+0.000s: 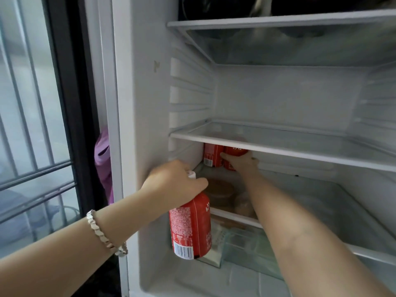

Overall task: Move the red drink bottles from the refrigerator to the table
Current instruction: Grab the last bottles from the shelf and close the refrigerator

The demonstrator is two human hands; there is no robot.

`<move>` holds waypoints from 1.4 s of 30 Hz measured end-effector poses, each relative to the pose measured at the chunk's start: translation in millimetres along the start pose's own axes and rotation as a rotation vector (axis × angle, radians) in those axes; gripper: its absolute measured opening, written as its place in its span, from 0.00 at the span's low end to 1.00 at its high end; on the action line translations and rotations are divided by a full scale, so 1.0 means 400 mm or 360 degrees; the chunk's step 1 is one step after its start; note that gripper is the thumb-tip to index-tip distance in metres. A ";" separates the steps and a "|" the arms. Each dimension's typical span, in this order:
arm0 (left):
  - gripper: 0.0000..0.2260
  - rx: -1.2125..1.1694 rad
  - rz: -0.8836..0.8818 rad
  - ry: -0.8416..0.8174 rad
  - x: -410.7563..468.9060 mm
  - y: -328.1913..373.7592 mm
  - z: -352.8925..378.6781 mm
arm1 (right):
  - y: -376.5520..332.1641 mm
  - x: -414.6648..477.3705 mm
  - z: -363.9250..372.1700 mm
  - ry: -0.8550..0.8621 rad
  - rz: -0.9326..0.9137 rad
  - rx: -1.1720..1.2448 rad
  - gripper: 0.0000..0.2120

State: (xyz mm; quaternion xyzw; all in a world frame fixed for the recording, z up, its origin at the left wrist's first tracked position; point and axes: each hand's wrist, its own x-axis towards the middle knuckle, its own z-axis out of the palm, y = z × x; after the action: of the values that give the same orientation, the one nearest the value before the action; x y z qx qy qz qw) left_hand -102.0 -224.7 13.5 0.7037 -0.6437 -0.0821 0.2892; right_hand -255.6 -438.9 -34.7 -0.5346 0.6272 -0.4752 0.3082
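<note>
Your left hand point(174, 185) grips a red drink bottle point(190, 228) by its neck at frame centre; your right hand point(241, 161) wraps another red bottle point(234, 151), half hidden under the glass shelf point(300, 152).

Soft daylight comes in from the window point(27, 125) to the left of the refrigerator point(150, 103), flat and cool, with no hard shadows. Its white walls look pale and washed out, while the space above its top shelf point(278, 20) is nearly black. My left hand point(173, 185) and right hand point(242, 162) are smeared by motion blur, and the whole picture is soft. Lines far from the refrigerator bow at the frame edges.
</note>
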 end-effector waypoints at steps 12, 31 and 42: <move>0.13 0.0014 0.0045 -0.0147 0.013 -0.014 -0.003 | -0.019 -0.015 0.007 -0.0054 -0.0149 0.0064 0.40; 0.27 0.0167 0.0249 -0.0001 -0.019 0.069 -0.059 | 0.025 -0.473 -0.138 -0.0207 -0.0646 -0.0042 0.36; 0.18 0.0086 0.0435 -0.0220 -0.054 0.017 -0.055 | -0.056 -0.459 -0.188 -0.0883 -0.1054 -0.0723 0.34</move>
State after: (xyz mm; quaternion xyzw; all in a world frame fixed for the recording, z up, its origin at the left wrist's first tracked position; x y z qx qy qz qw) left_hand -100.5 -197.5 29.3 0.6097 -0.7540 -0.0728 0.2336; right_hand -270.5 -241.7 -9.2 -0.8657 0.4054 -0.2385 0.1714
